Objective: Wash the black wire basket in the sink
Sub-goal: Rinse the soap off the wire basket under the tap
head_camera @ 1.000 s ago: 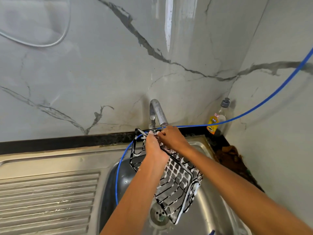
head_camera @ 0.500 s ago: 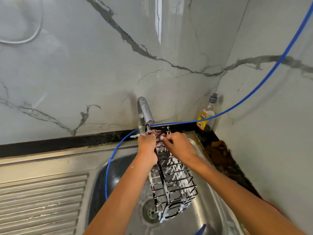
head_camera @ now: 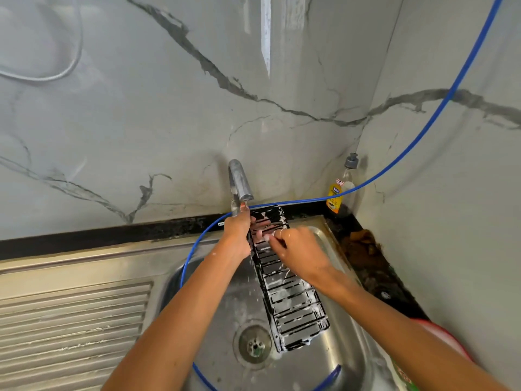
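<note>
We grip the soapy black wire basket (head_camera: pixel 284 289) w/ left hand (head_camera: pixel 236 235) fingers under the tap (head_camera: pixel 239 182), over the sink (head_camera: pixel 352 348); right hand (head_camera: pixel 296 244) fingers curl on its wires, fingertips partly hidden.

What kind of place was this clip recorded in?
Most likely a home kitchen: a stainless steel sink with a ribbed drainboard, a tap against marble-look wall panels, and a dish soap bottle in the corner.
</note>
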`<state>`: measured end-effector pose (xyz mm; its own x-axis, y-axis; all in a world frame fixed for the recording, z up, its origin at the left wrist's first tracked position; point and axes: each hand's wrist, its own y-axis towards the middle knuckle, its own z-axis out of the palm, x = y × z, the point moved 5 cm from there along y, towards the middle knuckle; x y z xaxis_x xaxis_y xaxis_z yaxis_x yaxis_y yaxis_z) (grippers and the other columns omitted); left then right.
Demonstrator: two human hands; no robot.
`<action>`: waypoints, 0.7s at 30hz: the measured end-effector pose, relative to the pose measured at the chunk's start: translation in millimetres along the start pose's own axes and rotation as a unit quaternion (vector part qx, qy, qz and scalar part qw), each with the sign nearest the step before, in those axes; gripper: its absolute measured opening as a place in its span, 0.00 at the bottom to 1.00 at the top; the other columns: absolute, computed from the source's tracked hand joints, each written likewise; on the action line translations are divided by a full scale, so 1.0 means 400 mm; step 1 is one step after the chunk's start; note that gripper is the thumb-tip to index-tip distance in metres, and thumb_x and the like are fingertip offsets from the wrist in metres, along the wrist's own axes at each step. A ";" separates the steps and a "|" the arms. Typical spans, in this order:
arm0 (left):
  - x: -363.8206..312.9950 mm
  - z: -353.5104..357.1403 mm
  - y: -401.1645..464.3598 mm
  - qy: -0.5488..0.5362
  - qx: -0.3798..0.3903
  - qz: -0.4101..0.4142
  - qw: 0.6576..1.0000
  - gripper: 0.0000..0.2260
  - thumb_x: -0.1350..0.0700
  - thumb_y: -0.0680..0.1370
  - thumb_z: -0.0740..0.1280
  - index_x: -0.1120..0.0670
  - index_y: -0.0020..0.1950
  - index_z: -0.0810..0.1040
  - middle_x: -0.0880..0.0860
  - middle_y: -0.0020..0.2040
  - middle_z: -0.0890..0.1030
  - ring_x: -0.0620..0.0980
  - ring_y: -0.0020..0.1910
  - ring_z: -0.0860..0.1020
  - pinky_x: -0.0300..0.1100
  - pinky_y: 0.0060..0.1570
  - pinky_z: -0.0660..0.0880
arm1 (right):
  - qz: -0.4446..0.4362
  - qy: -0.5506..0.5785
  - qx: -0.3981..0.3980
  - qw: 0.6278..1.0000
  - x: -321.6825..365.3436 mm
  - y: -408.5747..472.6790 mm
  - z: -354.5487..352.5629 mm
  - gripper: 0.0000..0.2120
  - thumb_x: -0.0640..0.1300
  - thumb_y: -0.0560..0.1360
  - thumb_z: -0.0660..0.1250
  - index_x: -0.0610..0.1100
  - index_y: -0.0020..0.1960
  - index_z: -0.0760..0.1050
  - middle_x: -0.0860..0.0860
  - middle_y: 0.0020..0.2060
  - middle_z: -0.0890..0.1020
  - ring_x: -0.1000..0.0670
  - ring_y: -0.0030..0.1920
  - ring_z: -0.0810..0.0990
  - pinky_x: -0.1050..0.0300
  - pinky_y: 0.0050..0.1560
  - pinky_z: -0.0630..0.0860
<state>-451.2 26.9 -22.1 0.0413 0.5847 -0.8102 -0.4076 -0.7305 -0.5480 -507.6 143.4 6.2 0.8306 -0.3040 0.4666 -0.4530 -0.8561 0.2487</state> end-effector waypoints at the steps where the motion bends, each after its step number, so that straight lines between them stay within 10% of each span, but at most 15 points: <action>1: -0.003 -0.001 -0.002 0.000 0.017 -0.003 1.000 0.17 0.49 0.83 0.59 0.59 0.40 0.68 0.57 0.28 0.80 0.48 0.15 0.75 0.32 0.14 0.66 | 0.001 0.004 -0.005 1.000 0.004 -0.003 -0.001 0.19 0.49 0.80 0.59 0.39 0.38 0.78 0.42 0.30 0.77 0.47 0.31 0.69 0.56 0.35 0.64; 10: 0.008 0.005 -0.044 -0.033 0.173 0.038 0.984 0.22 0.48 0.85 0.51 0.58 0.44 0.79 0.55 0.46 0.85 0.52 0.42 0.83 0.47 0.45 0.79 | 0.048 0.068 -0.076 0.994 0.006 -0.001 -0.007 0.24 0.48 0.79 0.61 0.52 0.25 0.61 0.57 0.20 0.65 0.57 0.22 0.63 0.66 0.25 0.60; 17: 0.059 0.028 -0.068 -0.212 0.233 0.055 0.948 0.12 0.54 0.84 0.53 0.50 0.58 0.75 0.51 0.54 0.84 0.49 0.54 0.81 0.38 0.35 0.79 | 0.097 0.151 -0.134 0.975 -0.012 0.025 -0.011 0.27 0.44 0.78 0.64 0.50 0.22 0.60 0.53 0.16 0.67 0.56 0.21 0.67 0.66 0.26 0.62; 21: 0.053 0.028 -0.045 -0.209 0.212 0.054 0.953 0.13 0.55 0.85 0.52 0.50 0.56 0.75 0.51 0.47 0.86 0.47 0.43 0.84 0.37 0.32 0.77 | 0.115 0.142 -0.115 0.976 -0.014 0.033 -0.007 0.24 0.44 0.77 0.65 0.50 0.24 0.63 0.56 0.19 0.67 0.59 0.23 0.69 0.66 0.27 0.63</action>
<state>-453.1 56.5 -26.9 -0.3531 0.6687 -0.6543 -0.7240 -0.6382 -0.2616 -519.1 134.8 9.3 0.5906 -0.3205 0.7406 -0.7043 -0.6526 0.2792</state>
